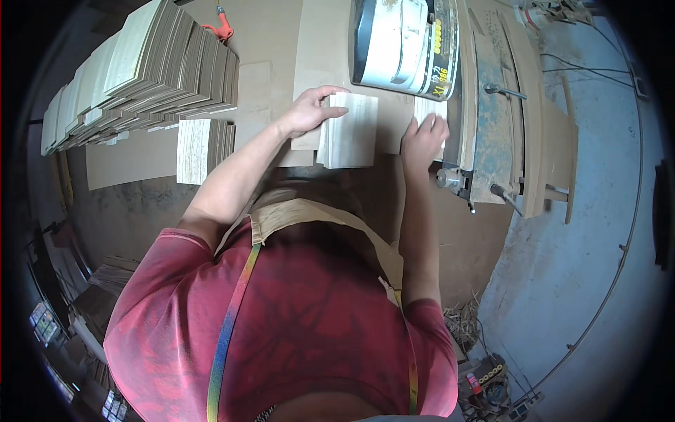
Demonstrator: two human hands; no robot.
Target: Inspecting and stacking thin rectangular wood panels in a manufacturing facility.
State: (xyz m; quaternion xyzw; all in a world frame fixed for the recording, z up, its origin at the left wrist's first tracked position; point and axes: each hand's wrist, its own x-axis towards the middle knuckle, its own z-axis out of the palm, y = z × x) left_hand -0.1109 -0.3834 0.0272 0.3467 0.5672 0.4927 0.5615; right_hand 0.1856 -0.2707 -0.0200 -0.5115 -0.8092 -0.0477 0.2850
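My left hand (313, 114) grips the upper left corner of a small stack of thin wooden boards (357, 132), its thumb lying across the top face. The stack sits at the near edge of the cardboard-covered worktable (271, 49). To the right, the bent fingers of my right hand (426, 141) close on the near end of a pale thin wooden board (430, 109), which lies just below a white and black bucket (404, 46). The fingertips partly cover this board, and its far end is hidden by the bucket.
Tall stacks of thin boards (165, 63) fill the table's left side, with a smaller stack (193, 151) nearer me. An orange-handled tool (223, 28) lies behind them. A worn blue machine bed (498, 105) with metal handles (505, 91) stands right, beside a blue-white wall (598, 155).
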